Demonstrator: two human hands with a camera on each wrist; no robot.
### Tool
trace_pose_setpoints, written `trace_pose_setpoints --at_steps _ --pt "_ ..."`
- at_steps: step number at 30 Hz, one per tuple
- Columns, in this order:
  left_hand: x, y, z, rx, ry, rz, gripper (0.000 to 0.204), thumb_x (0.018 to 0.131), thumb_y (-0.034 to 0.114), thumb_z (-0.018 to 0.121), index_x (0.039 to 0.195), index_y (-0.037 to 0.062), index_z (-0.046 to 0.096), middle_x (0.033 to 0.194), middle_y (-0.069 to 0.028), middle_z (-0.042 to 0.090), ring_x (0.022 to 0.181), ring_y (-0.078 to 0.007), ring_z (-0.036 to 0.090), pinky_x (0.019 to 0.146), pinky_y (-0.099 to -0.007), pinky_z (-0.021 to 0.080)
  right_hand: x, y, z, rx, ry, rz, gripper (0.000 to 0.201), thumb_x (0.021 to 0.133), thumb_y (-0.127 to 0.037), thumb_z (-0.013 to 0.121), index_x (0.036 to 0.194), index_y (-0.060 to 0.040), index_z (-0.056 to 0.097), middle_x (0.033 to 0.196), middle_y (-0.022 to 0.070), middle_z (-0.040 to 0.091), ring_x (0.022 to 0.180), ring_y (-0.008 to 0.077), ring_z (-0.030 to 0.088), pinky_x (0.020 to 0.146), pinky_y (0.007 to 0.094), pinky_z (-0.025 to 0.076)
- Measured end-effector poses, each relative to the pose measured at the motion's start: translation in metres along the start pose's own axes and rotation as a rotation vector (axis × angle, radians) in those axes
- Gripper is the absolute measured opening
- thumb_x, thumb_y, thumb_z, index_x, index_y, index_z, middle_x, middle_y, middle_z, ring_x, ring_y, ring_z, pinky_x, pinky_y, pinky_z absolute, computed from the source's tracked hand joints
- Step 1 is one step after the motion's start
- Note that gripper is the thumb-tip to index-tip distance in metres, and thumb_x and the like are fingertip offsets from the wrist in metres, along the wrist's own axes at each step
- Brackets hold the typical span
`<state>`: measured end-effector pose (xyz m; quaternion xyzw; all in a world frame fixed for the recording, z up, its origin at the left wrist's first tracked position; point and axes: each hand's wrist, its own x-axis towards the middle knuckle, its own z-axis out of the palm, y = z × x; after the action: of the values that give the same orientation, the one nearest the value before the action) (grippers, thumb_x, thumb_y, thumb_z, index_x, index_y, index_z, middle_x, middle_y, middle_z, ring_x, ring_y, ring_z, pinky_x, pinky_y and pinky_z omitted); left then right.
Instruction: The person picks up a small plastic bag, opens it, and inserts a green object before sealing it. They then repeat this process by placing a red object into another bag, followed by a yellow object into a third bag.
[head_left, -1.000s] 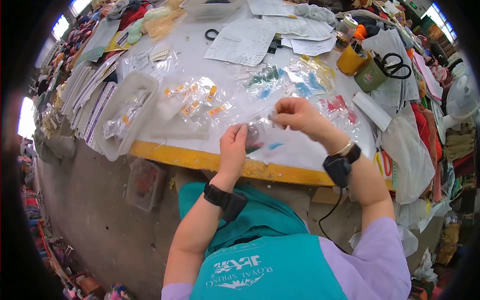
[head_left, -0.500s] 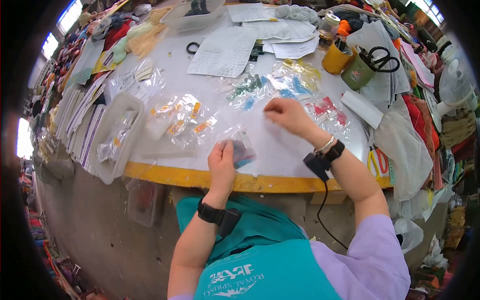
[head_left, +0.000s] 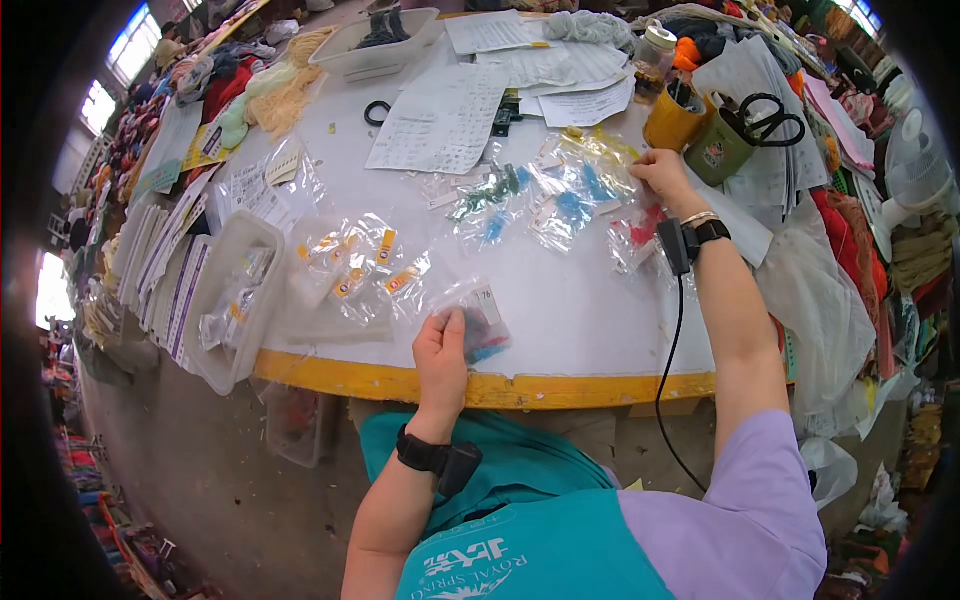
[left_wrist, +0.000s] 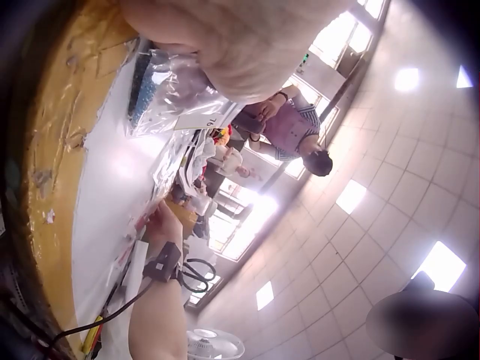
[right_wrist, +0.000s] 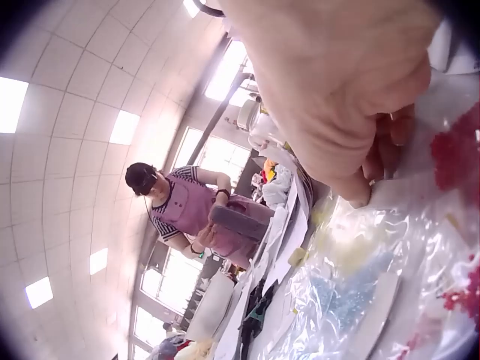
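My left hand pinches the upper left part of a small clear plastic bag over the table's front edge. The bag has a white label reading 76 and blue and red contents. In the left wrist view the same bag hangs below the palm. At the back right, my right hand is bent down over clear bags with yellow contents and red contents. Its fingertips are right at the plastic in the right wrist view; I cannot tell whether they grip it.
Bags with blue contents and orange-labelled bags lie on the white table. A plastic bin stands left. Papers lie at the back; a green can holding scissors stands right. Another person stands across the room.
My right hand has left the area beside the labelled bag and moved right and back to the yellow and red bags. The left hand keeps its hold on the labelled bag, whose label now faces up.
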<state>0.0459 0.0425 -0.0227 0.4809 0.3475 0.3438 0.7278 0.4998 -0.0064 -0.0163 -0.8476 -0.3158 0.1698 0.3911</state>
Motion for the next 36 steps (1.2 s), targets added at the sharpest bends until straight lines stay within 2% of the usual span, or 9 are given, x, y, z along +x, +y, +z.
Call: trace_pose_setpoints --at_steps 6,9,14,20,24,27,31,34,36 --pt "0.0 -0.003 -0.002 -0.005 -0.005 0.02 0.019 0.101 0.016 0.052 0.106 0.0001 0.061 0.098 -0.0034 0.064 0.09 -0.0106 0.059 0.082 -0.0266 0.05 -0.023 -0.022 -0.028 0.22 0.194 -0.078 0.01 0.076 -0.01 0.071 0.082 -0.0025 0.071 0.07 -0.002 0.063 0.063 0.0071 0.055 0.059 0.0241 0.043" --pt "0.001 -0.005 0.001 -0.028 0.021 0.046 0.023 0.1 0.02 0.055 0.102 -0.0016 0.063 0.084 0.0033 0.059 0.072 -0.0026 0.046 0.064 -0.0191 0.039 -0.03 -0.027 -0.042 0.305 0.244 -0.12 0.007 0.078 -0.01 0.07 0.082 -0.0042 0.072 0.071 -0.0031 0.063 0.064 0.0065 0.055 0.059 0.023 0.042" --pt "-0.002 0.004 0.006 -0.024 0.017 0.066 0.024 0.1 0.02 0.054 0.103 -0.0023 0.063 0.089 -0.0012 0.064 0.077 -0.0054 0.053 0.07 -0.0212 0.045 -0.044 -0.047 -0.055 0.508 0.293 -0.055 0.003 0.081 -0.011 0.069 0.08 -0.0087 0.071 0.073 -0.0054 0.063 0.064 0.0049 0.054 0.058 0.0215 0.04" --pt "0.002 -0.002 0.001 -0.052 -0.01 0.05 0.023 0.1 0.018 0.053 0.103 -0.0031 0.063 0.093 -0.0052 0.066 0.084 -0.0091 0.059 0.077 -0.0236 0.048 -0.056 -0.059 -0.055 0.52 0.168 -0.141 0.01 0.084 -0.013 0.067 0.093 -0.0088 0.068 0.078 -0.0034 0.067 0.07 0.0057 0.06 0.058 0.0212 0.043" --pt "0.003 -0.001 0.001 -0.058 -0.012 0.037 0.022 0.099 0.016 0.052 0.103 -0.0035 0.062 0.094 -0.0064 0.066 0.084 -0.011 0.06 0.077 -0.0258 0.05 -0.086 -0.085 -0.022 0.478 -0.09 -0.147 0.011 0.085 -0.008 0.065 0.095 -0.0032 0.066 0.09 0.0029 0.07 0.08 0.0093 0.065 0.066 0.0227 0.049" --pt "0.005 0.003 -0.004 -0.14 -0.076 -0.044 0.018 0.099 0.014 0.052 0.107 -0.001 0.059 0.099 -0.0077 0.064 0.088 -0.0146 0.063 0.083 -0.0318 0.054 -0.121 -0.115 0.019 0.513 -0.265 -0.314 0.014 0.086 -0.005 0.064 0.1 -0.0016 0.062 0.094 0.0058 0.07 0.088 0.0138 0.067 0.076 0.0266 0.053" --pt "0.009 0.014 -0.008 -0.265 -0.173 -0.17 0.017 0.099 0.012 0.053 0.107 -0.0009 0.06 0.101 -0.0084 0.066 0.09 -0.0166 0.066 0.081 -0.0314 0.055 -0.182 -0.164 0.061 0.398 -0.188 -0.59 0.015 0.084 0.002 0.063 0.097 -0.0037 0.066 0.095 0.0051 0.071 0.088 0.0116 0.066 0.072 0.0252 0.052" --pt "0.015 0.014 -0.014 -0.252 -0.18 -0.251 0.017 0.098 0.011 0.053 0.109 -0.0007 0.059 0.102 -0.0092 0.066 0.089 -0.0176 0.066 0.079 -0.0311 0.056 -0.214 -0.173 0.085 0.29 -0.099 -1.036 0.026 0.076 0.01 0.066 0.096 -0.0067 0.067 0.1 0.0082 0.069 0.094 0.0218 0.067 0.073 0.0302 0.055" --pt "0.01 0.026 -0.007 -0.293 -0.17 -0.272 0.017 0.098 0.011 0.051 0.107 -0.0017 0.059 0.1 -0.0102 0.066 0.087 -0.016 0.065 0.076 -0.0313 0.056 -0.222 -0.151 0.103 0.153 -0.213 -1.139 0.022 0.077 0.006 0.065 0.095 -0.0063 0.065 0.101 0.0095 0.068 0.101 0.0267 0.065 0.076 0.0331 0.055"
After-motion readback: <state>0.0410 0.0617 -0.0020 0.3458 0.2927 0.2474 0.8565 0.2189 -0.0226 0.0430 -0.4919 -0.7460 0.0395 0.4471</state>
